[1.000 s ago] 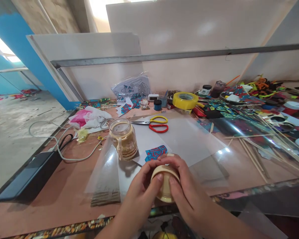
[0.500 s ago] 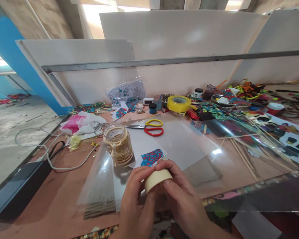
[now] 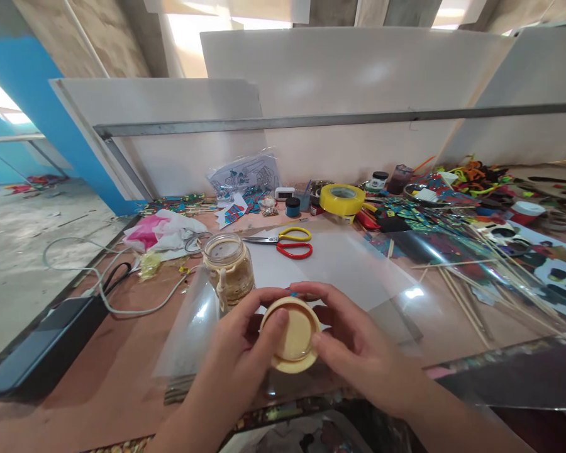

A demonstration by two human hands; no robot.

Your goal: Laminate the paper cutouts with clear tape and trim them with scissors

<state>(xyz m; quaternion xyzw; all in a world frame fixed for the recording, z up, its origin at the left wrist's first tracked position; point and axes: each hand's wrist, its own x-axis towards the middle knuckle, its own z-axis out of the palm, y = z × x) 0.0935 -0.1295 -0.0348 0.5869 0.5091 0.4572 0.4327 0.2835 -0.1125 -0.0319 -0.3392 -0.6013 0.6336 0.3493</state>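
Both of my hands hold a round cream-coloured plastic lid (image 3: 291, 333) above the near edge of the table, its flat face turned toward me. My left hand (image 3: 238, 352) grips its left rim with the thumb on the face. My right hand (image 3: 353, 346) wraps the right rim, fingers curled over the top. Just behind the lid stands an open glass jar (image 3: 229, 270) with a cream band and a pale filling. A blue and red paper cut-out is mostly hidden behind the lid.
Clear plastic sheets (image 3: 358, 264) and white paper cover the brown table. Yellow and red scissors (image 3: 287, 242), a yellow tape roll (image 3: 343, 199), wooden sticks (image 3: 471, 283), coloured scraps, small paint pots, a pink bag (image 3: 163, 229) and a white cable (image 3: 122, 296) lie around. A metal rail (image 3: 311, 118) crosses behind.
The lid has been turned from edge-on to face toward me and now hangs a little lower. It now hides most of the blue cut-out. Both hands stay on it.
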